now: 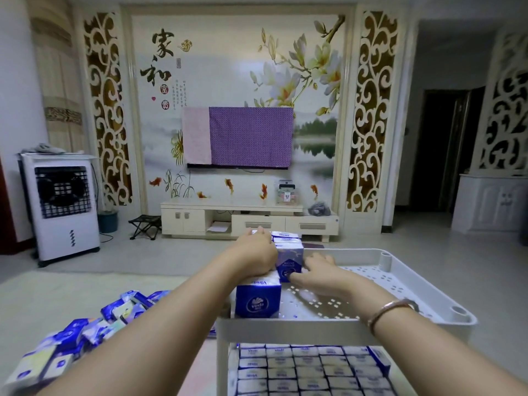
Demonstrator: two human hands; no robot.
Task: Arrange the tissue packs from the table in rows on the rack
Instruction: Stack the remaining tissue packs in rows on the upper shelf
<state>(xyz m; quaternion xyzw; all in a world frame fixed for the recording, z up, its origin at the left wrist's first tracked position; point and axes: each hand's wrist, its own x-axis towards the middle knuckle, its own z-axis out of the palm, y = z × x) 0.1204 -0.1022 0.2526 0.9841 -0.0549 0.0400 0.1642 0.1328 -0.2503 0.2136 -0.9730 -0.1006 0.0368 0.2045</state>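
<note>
Head view: squaring a tissue pack [289,262] into the row along the rack [400,284] top's left edge, left hand [258,254] and right hand [317,274] pressing its sides; best keeping packs flush, upright.

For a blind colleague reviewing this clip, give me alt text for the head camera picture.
Two bare hands, left hand and right hand, press blue tissue packs into a row along the left side of a white rack's top shelf. The shelf below is filled with packs in rows, and loose packs lie on a table to the left.

Floral mural wall [228,67], covered television [238,137], cream cabinet [248,215]
</note>
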